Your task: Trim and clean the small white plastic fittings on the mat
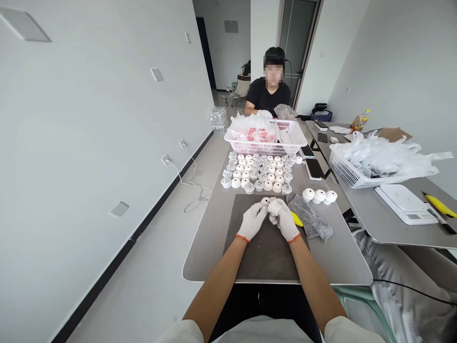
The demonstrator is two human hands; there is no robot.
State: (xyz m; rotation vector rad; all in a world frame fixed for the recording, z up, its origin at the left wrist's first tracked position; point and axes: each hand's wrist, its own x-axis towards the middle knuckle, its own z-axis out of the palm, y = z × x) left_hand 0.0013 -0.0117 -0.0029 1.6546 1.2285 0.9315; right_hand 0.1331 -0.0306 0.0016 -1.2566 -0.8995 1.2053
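Note:
Above the dark mat (262, 262), both hands meet in white knit gloves with orange cuffs. My left hand (252, 222) has its fingers closed on a small white round plastic part (265, 201) with a dark hole in its top. My right hand (284, 220) presses in from the other side, fingers bent together; whether it grips the same part or another piece is hidden. Partly under my right hand lies a yellow object (296, 219). A grey cloth (310, 219) is just right of it. Several similar white parts (259, 174) stand in rows beyond my hands.
Three white parts (319, 196) sit right of the rows. A white basket (250, 146) with bagged red pieces stands behind them, near phone-like devices (314, 169). A person (269, 93) sits opposite. The right-hand table holds another basket (352, 176), a scale (403, 200) and a yellow-handled tool (441, 205).

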